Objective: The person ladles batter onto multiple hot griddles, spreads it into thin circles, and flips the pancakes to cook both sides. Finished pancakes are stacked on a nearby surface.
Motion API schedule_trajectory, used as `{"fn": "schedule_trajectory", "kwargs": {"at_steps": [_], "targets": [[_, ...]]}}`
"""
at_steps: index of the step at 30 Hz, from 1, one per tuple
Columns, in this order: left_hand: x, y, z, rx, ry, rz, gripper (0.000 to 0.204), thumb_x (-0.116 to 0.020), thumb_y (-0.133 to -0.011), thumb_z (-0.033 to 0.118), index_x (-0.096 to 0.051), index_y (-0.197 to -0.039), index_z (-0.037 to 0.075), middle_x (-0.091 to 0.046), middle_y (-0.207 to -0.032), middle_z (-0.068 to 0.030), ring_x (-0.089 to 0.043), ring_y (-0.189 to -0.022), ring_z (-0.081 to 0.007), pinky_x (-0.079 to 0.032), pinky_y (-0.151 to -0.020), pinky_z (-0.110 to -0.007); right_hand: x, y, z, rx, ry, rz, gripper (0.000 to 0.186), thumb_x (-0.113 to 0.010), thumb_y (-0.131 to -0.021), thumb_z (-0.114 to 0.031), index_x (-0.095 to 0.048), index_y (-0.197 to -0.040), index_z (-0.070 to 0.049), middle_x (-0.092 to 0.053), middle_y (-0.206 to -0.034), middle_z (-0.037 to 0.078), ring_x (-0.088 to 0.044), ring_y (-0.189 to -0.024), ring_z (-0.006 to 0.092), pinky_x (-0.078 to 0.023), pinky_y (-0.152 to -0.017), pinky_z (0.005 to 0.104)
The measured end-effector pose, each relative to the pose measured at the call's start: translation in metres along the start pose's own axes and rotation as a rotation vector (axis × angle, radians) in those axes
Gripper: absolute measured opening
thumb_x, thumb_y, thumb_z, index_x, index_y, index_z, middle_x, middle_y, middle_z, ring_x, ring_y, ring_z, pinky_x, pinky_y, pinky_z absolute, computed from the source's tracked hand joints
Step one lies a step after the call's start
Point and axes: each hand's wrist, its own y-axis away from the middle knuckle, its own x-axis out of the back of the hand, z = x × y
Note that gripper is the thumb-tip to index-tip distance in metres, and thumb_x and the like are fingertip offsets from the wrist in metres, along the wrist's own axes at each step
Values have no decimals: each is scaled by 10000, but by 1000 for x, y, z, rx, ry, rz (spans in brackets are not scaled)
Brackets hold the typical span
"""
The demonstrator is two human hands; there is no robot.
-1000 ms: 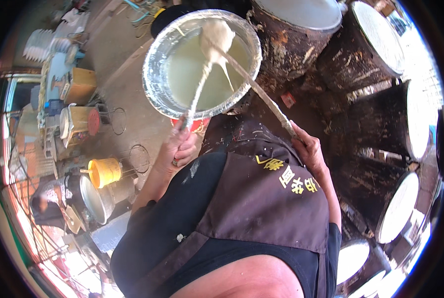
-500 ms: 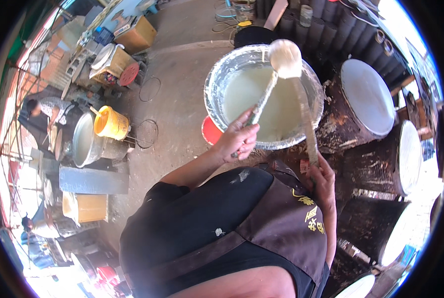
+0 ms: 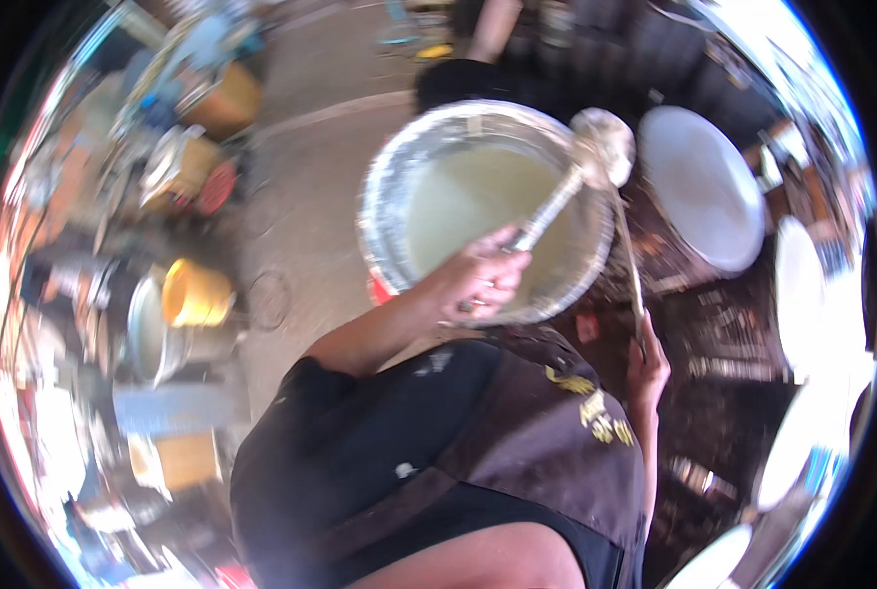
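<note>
- Left of the left hand, a grey-brown floor runs back into a cluttered workshop, blurred toward the rim, with bright light along both outer edges.
- On that floor, well apart from the left hand, stand a yellow bucket beside a wide metal pot, a wooden box nearer the body, and a round red seat-like thing farther off; a thin wire ring lies nearer the hand.
- Beyond and to the right of the right hand, dark, stained drums with pale round tops curve along that side.
- The left hand is closed around the handle of a long ladle, which slants up and rightward from the fist; its rounded head, coated in something pale and beige, hangs over the far right edge of the basin. What the head holds is too blurred to tell.
- The right hand grips the lower end of a thin, pale stick; its far end meets or overlaps the ladle head, and which is unclear.
- The basin lies just beyond the left hand, its wall streaked white, with cloudy, pale greenish liquid inside.
- Behind both hands is a dark brown apron with yellow lettering.
</note>
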Motion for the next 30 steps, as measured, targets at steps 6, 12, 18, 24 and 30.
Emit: {"fn": "schedule_trajectory", "kwargs": {"at_steps": [6,12,18,24,30], "targets": [[-88,-87,7,4,-45,-107,384,-462,-1003,212,-350,-1370,230,-380,-650,31,-342,-415,-29,-323,-283,-181,92,-11,58,-48,79,209,467,-586,-857,7,-551,-1311,-97,-642,-1086,206,-649,-942,337,-505,-820,351],[-170,-235,-25,-44,-458,-86,315,-460,-1003,236,-442,-1295,121,-418,-611,33,-348,-390,-33,-300,-294,-201,158,-36,121,-210,191,330,506,-578,-845,5,-525,-1333,-114,-639,-1119,189,-643,-962,343,-510,-825,392],[-169,-363,-82,-384,-1059,100,432,-549,-899,129,-484,-1317,41,-554,-652,-35,-482,-457,-90,-420,-375,-278,155,-56,181,-154,212,267,590,-643,-804,-110,-476,-1366,-173,-601,-808,192,-622,-737,355,-511,-656,453],[-184,-381,-22,-800,-2002,547,381,-537,-880,166,-512,-1238,295,-641,-756,-127,-655,-716,-345,-519,-588,-469,142,-68,225,-327,181,177,577,-626,-811,-94,-464,-1365,-107,-622,-858,242,-610,-786,408,-496,-738,466],[-203,-354,40,-777,-1181,498,468,-545,-926,120,-445,-1379,184,-486,-698,2,-453,-535,-121,-362,-454,-278,121,-78,224,-282,-86,247,537,-584,-839,-88,-464,-1362,-74,-642,-972,258,-642,-873,396,-509,-769,408]]}}
